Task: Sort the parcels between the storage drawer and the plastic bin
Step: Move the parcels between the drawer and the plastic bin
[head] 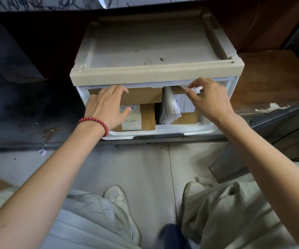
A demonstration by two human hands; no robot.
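A white storage drawer (161,131) is pulled out of a beige drawer unit (155,71) on the floor in front of me. Inside lie several parcels: a brown cardboard box (143,95) at the back left, a labelled brown box (146,117) under it, a white plastic mailer (171,106) in the middle, and a labelled box (186,112) on the right. My left hand (107,106), with a red bead bracelet on its wrist, rests spread on the back left box. My right hand (208,97) hovers over the right box, thumb and fingers pinched at its top edge.
A dark grey plastic bin (280,137) stands to the right of the drawer. Dark mats cover the floor at the left. My shoes (120,198) and knees are on the grey floor below the drawer. A brown wooden surface (271,79) lies behind the bin.
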